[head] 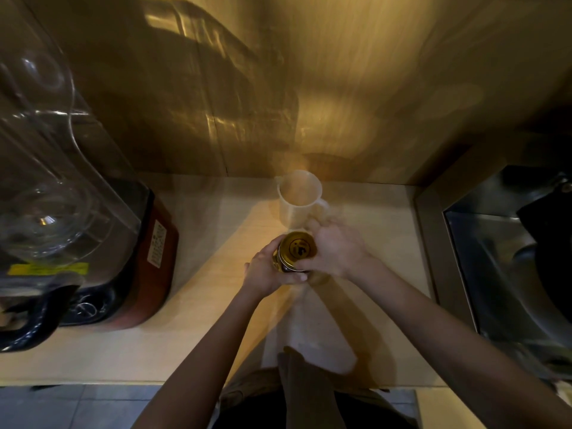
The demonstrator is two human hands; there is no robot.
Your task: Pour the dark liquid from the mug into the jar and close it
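A small glass jar (280, 265) stands on the pale counter, seen from above, with a gold lid (297, 247) bearing a dark logo on top of it. My left hand (266, 270) wraps around the jar's body from the left. My right hand (332, 250) grips the lid's rim from the right. Just behind the jar stands a white mug (299, 198), upright, handle to the right; its inside looks pale and I cannot tell whether any liquid is in it.
A blender with a clear jug (55, 181) and a red-and-black base (148, 261) fills the left side. A steel sink (507, 258) holding a dark pan lies to the right. A wooden wall (340, 88) rises close behind the mug.
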